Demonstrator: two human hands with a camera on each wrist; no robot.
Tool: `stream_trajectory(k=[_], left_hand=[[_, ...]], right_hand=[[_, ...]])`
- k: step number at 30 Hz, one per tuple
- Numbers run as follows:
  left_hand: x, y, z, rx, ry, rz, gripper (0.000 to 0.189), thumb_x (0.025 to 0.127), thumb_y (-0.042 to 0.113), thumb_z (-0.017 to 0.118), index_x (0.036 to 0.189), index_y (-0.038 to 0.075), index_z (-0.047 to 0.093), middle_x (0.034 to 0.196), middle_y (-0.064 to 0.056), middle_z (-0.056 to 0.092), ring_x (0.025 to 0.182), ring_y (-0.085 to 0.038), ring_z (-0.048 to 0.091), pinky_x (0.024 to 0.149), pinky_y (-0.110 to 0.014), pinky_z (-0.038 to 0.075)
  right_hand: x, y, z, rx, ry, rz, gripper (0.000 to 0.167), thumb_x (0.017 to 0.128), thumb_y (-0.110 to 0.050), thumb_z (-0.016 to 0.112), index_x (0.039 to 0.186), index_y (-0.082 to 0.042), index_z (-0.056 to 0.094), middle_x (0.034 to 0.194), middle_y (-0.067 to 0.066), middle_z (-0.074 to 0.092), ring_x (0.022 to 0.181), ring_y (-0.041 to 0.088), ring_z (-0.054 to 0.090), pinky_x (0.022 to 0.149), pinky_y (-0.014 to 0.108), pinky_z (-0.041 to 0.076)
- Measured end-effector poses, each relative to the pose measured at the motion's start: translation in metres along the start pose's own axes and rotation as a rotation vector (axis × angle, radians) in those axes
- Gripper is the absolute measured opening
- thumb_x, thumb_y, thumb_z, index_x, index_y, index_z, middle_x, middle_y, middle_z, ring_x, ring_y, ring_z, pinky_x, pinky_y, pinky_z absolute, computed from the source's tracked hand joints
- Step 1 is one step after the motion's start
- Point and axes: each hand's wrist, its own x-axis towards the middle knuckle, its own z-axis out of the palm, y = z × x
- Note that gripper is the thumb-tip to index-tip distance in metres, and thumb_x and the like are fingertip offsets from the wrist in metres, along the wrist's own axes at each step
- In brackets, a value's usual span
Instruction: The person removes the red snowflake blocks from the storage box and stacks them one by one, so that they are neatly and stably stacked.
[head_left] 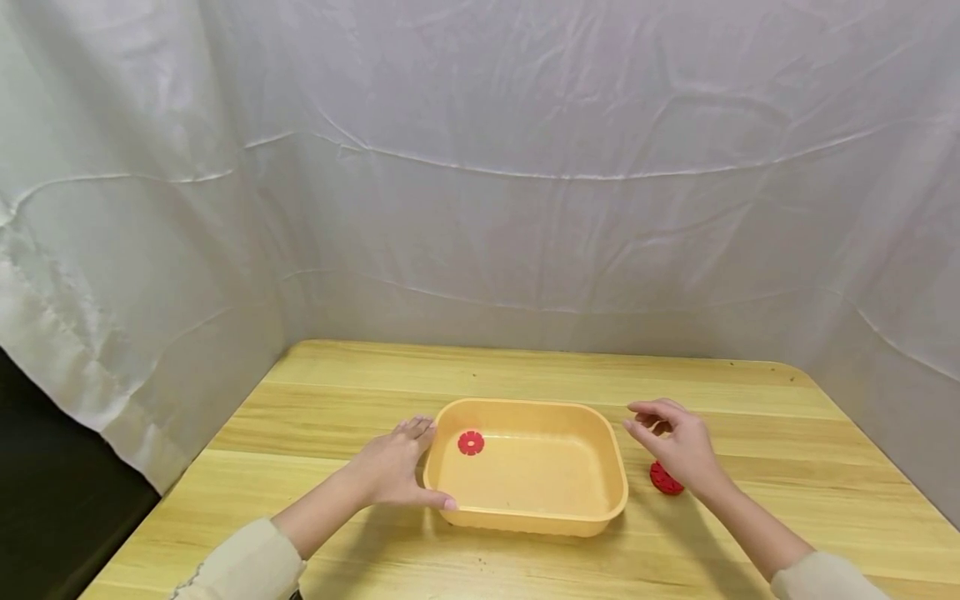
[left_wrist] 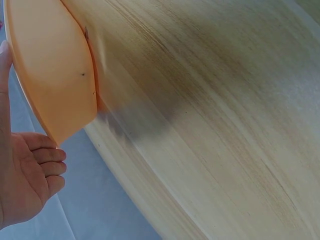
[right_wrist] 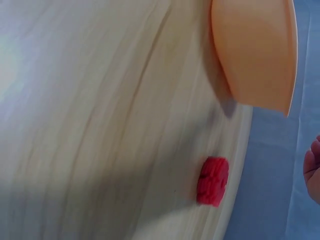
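A shallow orange plastic tub (head_left: 536, 523) with rounded corners stands on the wooden table. One red notched plastic disc (head_left: 471, 442) lies inside it, towards the back left. My left hand (head_left: 396, 468) holds the tub's left end, thumb on the front rim and fingers along the outer wall; the left wrist view shows those fingers (left_wrist: 50, 162) bent at the tub's corner. Right of the tub, a small stack of red notched discs (head_left: 666, 479) sits on the tabletop, seen side-on in the right wrist view. Above this stack hovers my right hand (head_left: 681, 446), thumb and index finger apart, nothing visible between them.
The light wooden table (head_left: 375, 375) has rounded far corners. Pale cloth (head_left: 525, 233) hangs behind it and along both sides. At the lower left, a dark area (head_left: 45, 450) shows below the cloth's edge.
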Motion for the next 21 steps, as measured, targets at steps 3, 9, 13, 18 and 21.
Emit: stream_trajectory(k=[3,9,13,18,21], left_hand=[[0.000,-0.001,0.000,0.005,0.003,0.003,0.108,0.066,0.073,0.061,0.137,-0.004,0.039,0.144,-0.022,0.038,0.135,-0.039,0.034,0.105,-0.051,0.039],[0.000,-0.001,0.001,0.014,0.008,0.008,0.108,0.066,0.073,0.062,0.137,-0.004,0.040,0.144,-0.022,0.038,0.134,-0.039,0.034,0.105,-0.050,0.039],[0.000,-0.002,0.001,0.011,0.009,0.009,0.108,0.066,0.073,0.062,0.137,-0.005,0.040,0.143,-0.023,0.039,0.134,-0.040,0.035,0.104,-0.051,0.040],[0.000,-0.002,0.001,0.010,0.011,0.012,0.108,0.066,0.073,0.061,0.137,-0.005,0.040,0.143,-0.023,0.039,0.134,-0.040,0.035,0.104,-0.051,0.040],[0.000,-0.002,0.000,0.006,0.008,0.010,0.108,0.066,0.073,0.062,0.137,-0.005,0.040,0.143,-0.022,0.039,0.134,-0.040,0.035,0.104,-0.051,0.040]], right_hand=[[0.003,-0.004,0.006,0.039,-0.001,0.006,0.017,0.077,-0.002,0.072,0.094,0.000,0.070,0.077,0.001,0.061,0.070,-0.007,0.051,0.059,0.013,0.048],[0.008,-0.010,0.017,0.067,-0.014,0.034,0.017,0.078,-0.003,0.071,0.094,0.001,0.070,0.078,0.002,0.062,0.070,-0.006,0.052,0.060,0.013,0.049],[0.011,-0.012,0.025,0.084,-0.016,0.036,0.016,0.077,-0.002,0.071,0.093,0.002,0.070,0.079,0.004,0.062,0.070,-0.005,0.052,0.060,0.013,0.049],[0.013,-0.019,0.032,0.135,-0.022,0.033,0.017,0.077,-0.003,0.071,0.093,0.003,0.069,0.078,0.006,0.062,0.069,-0.004,0.052,0.060,0.014,0.049],[0.013,-0.023,0.038,0.154,-0.025,0.021,0.017,0.077,-0.004,0.072,0.092,0.003,0.070,0.078,0.007,0.063,0.069,-0.004,0.052,0.059,0.015,0.049]])
